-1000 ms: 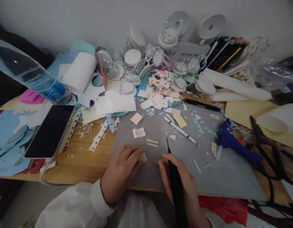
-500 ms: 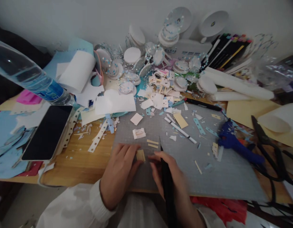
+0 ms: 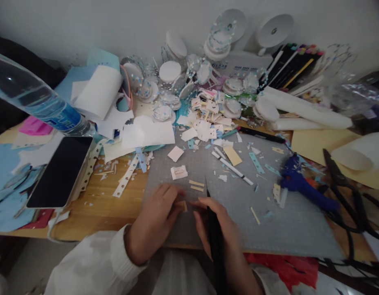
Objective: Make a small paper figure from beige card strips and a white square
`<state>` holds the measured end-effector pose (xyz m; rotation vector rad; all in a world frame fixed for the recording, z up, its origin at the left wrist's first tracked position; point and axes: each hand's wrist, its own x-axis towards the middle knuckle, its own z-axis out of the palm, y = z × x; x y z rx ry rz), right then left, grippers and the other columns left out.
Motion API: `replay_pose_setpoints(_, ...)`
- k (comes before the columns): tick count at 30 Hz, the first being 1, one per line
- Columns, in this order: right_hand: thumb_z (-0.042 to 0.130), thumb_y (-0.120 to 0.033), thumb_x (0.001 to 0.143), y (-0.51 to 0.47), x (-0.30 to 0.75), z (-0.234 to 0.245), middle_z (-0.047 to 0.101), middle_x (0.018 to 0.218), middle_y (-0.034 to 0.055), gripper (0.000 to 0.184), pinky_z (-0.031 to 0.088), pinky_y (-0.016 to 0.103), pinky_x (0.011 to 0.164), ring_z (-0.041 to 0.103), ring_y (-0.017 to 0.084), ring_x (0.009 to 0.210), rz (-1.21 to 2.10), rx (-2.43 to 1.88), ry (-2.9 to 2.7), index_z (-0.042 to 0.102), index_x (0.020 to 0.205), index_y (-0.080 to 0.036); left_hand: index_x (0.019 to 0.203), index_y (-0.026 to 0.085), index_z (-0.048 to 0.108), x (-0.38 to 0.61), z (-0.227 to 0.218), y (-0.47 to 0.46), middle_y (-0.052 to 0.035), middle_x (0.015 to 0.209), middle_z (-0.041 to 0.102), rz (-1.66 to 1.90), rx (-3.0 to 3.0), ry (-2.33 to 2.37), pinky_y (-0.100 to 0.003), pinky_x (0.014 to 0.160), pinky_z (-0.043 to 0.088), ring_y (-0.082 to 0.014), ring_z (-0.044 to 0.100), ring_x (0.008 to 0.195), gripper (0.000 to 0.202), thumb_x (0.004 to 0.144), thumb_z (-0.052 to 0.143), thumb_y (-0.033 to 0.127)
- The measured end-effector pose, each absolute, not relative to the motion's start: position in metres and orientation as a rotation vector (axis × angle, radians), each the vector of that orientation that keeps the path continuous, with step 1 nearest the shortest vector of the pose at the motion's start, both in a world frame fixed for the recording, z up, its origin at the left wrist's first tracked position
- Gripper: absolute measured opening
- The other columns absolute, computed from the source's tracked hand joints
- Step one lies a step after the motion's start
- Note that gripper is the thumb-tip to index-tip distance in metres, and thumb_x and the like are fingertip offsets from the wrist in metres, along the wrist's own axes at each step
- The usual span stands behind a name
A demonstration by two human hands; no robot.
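Note:
Between the thumb and fingers of my left hand (image 3: 154, 219) is a small tan piece of folded paper (image 3: 185, 205), mostly covered by the fingers. My right hand (image 3: 231, 235) is wrapped around a black craft knife (image 3: 214, 229), its thin pointed blade tilted up and away from me. The right fingertips are close to the folded paper, with a small gap. Just beyond the hands, two narrow cream paper strips (image 3: 196, 185) lie on the grey cutting mat (image 3: 238, 213). A small white paper tray (image 3: 179, 172) and a pale paper square (image 3: 175, 153) are farther back.
At the left are a phone (image 3: 61, 172) and a water bottle (image 3: 39, 100). A blue glue gun (image 3: 309, 190) and black scissors (image 3: 346, 184) lie at the right. Paper scraps litter the mat. Behind it are a heap of paper cutouts (image 3: 204, 123) and white discs (image 3: 170, 71).
My left fingers have closed over the tan paper, which was lying flat and is now tilted up as a fold. The right hand with the craft knife has hardly moved.

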<state>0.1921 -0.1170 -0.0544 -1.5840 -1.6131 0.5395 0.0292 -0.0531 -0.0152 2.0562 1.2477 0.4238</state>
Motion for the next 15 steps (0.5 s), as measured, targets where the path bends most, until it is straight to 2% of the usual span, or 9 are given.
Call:
replay_pose_setpoints(4,0.059,-0.026,0.084,-0.117,0.191,-0.048,0.069,0.100,0.0025,0.037,0.057,0.031,0.074,0.068,0.018,0.089,0.630,-1.525,-1.592,0.046,0.119,-0.030,0.098,0.019,0.057,0.028,-0.014,-0.057,-0.0010,0.084,0.061,0.492,1.747,1.193,-0.031,0.073,0.049,-0.0159,0.059,0.078,0.018,0.084,0.056,0.009)
replay_pose_setpoints(8,0.059,-0.020,0.083,-0.114,0.190,-0.042,0.071,0.087,0.0007,0.038,0.055,0.025,0.064,0.068,0.015,0.077,0.646,-1.439,-1.578,0.043,0.118,-0.027,0.102,0.020,0.058,0.028,-0.012,-0.062,-0.0013,0.088,0.063,0.585,1.440,1.091,-0.030,0.078,0.053,-0.0154,0.062,0.084,0.019,0.083,0.060,0.020)
replay_pose_setpoints(12,0.060,-0.018,0.083,-0.110,0.191,-0.037,0.068,0.077,-0.0022,0.036,0.054,0.024,0.060,0.067,0.014,0.067,0.623,-1.415,-1.547,0.046,0.114,-0.026,0.100,0.020,0.059,0.028,-0.009,-0.063,-0.0012,0.087,0.064,0.659,1.256,1.057,-0.027,0.077,0.056,-0.0148,0.064,0.084,0.026,0.076,0.068,0.020)
replay_pose_setpoints(15,0.060,-0.016,0.083,-0.108,0.195,-0.034,0.066,0.075,-0.0029,0.035,0.054,0.024,0.060,0.065,0.013,0.064,0.625,-1.417,-1.491,0.046,0.113,-0.026,0.101,0.020,0.060,0.027,-0.007,-0.063,-0.0022,0.086,0.064,0.692,1.241,1.052,-0.027,0.073,0.058,-0.0148,0.065,0.081,0.025,0.076,0.067,0.020)
